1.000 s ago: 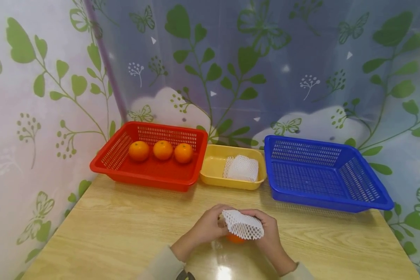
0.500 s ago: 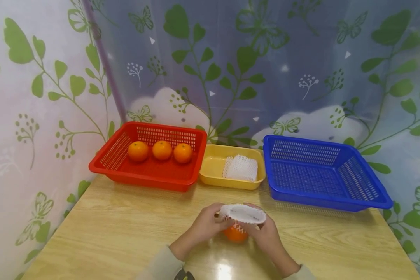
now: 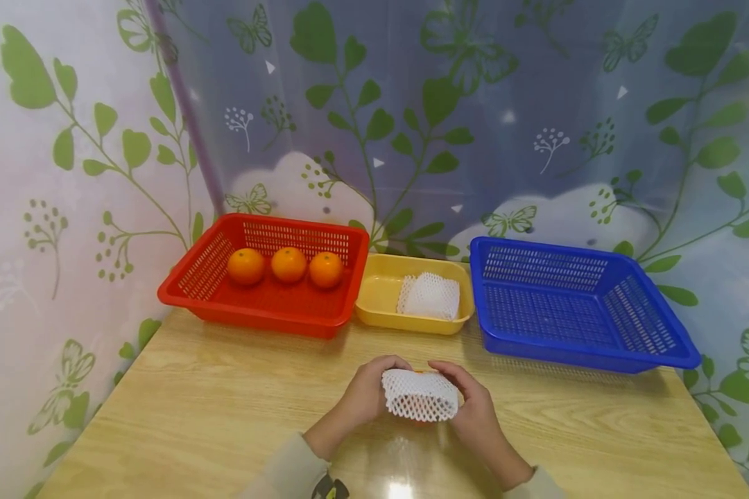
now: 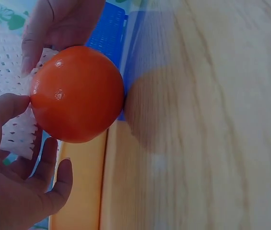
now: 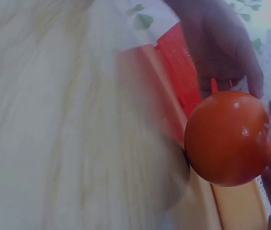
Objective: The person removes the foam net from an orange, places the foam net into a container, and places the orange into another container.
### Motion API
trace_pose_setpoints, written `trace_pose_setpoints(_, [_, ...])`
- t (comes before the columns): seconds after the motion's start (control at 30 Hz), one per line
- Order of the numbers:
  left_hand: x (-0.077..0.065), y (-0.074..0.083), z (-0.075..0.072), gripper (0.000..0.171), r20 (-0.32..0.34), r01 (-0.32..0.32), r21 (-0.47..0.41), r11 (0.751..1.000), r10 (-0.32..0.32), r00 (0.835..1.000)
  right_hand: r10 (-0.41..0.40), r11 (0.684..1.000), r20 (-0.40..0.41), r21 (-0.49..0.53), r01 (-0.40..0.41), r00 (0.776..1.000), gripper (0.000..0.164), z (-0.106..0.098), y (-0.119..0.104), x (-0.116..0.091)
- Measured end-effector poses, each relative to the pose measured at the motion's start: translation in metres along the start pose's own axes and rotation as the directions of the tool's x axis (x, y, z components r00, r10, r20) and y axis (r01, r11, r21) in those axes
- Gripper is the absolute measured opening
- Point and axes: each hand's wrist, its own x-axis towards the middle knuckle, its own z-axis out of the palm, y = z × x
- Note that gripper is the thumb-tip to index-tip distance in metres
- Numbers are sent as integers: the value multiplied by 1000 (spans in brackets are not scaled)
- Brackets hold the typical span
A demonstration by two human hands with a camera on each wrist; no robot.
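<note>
A white foam net sleeve (image 3: pixel 419 396) is between both hands, its open end turned toward me. My left hand (image 3: pixel 363 394) pinches its left side, and my right hand (image 3: pixel 476 410) holds its right side. Behind and under the sleeve is an orange (image 4: pixel 77 95), mostly hidden in the head view. Both wrist views show the orange's lower part bare, at or just above the wooden table, with the net at its upper side. The left thumb (image 4: pixel 10 106) lies along the net's edge against the fruit.
A red basket (image 3: pixel 256 320) with 3 oranges (image 3: pixel 289 265) stands at the back left. Beside it, a yellow tray (image 3: pixel 377 294) holds more white foam netting (image 3: pixel 433 296). A blue basket (image 3: pixel 555 346) stands at the back right. A patterned curtain (image 3: pixel 374 104) hangs behind.
The sleeve's mouth tipped upward half a second ago, showing the orange below; now it faces me and hangs lower, covering most of the fruit. Both hands have stayed nearly in place.
</note>
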Motion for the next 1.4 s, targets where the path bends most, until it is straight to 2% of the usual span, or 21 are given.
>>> trace_pose_setpoints(0.1, [1, -1, 0, 21, -4, 1, 31, 1000, -1, 1000, -152, 981, -52, -125, 145, 987, 58, 3, -1, 1])
trace_pose_setpoints(0.17, [1, -1, 0, 22, 5, 7, 35, 999, -7, 1000, -220, 962, -76, -181, 203, 973, 58, 5, 0, 2])
trace_pose_setpoints(0.3, [2, -2, -1, 26, 43, 26, 14, 1000, -26, 999, -277, 942, -100, -222, 250, 956, 51, 7, -19, 6])
trace_pose_setpoints(0.43, [-1, -5, -1, 39, 76, 2, -28, 1000, 1, 997, -359, 909, -110, -266, 321, 927, 48, 9, -30, 10])
trace_pose_setpoints(0.6, [-4, -9, 5, 53, 116, -15, -153, 988, 33, 993, -413, 875, -104, -322, 362, 905, 45, 10, -4, 11])
trace_pose_setpoints(0.7, [-5, -9, 7, 59, 113, 15, -133, 991, 0, 994, -337, 906, -132, -313, 284, 932, 38, 8, -3, 13])
trace_pose_setpoints(0.8, [-6, -7, 7, 67, 118, 85, -90, 992, -74, 990, -165, 963, -192, -245, 116, 968, 33, 6, -10, 17])
trace_pose_setpoints(0.87, [-6, -6, 7, 72, 136, 126, -74, 989, -115, 984, -46, 982, -226, -188, 3, 973, 30, 4, -16, 21])
trace_pose_setpoints(0.97, [-6, -4, 5, 75, 160, 145, -65, 987, -133, 978, 54, 989, -261, -119, -87, 964, 27, 2, -20, 31])
trace_pose_setpoints(1.13, [-5, -2, 0, 64, 176, 90, 15, 996, -91, 980, 164, 985, -257, -14, -173, 952, 31, -2, -23, 51])
trace_pose_setpoints(1.27, [-6, -2, -2, 56, 170, 72, 54, 996, -81, 982, 238, 970, -208, 3, -243, 949, 38, -4, -22, 66])
trace_pose_setpoints(1.4, [-6, 1, -2, 56, 166, 71, 65, 995, -81, 983, 260, 964, -169, -10, -265, 951, 45, -6, -21, 86])
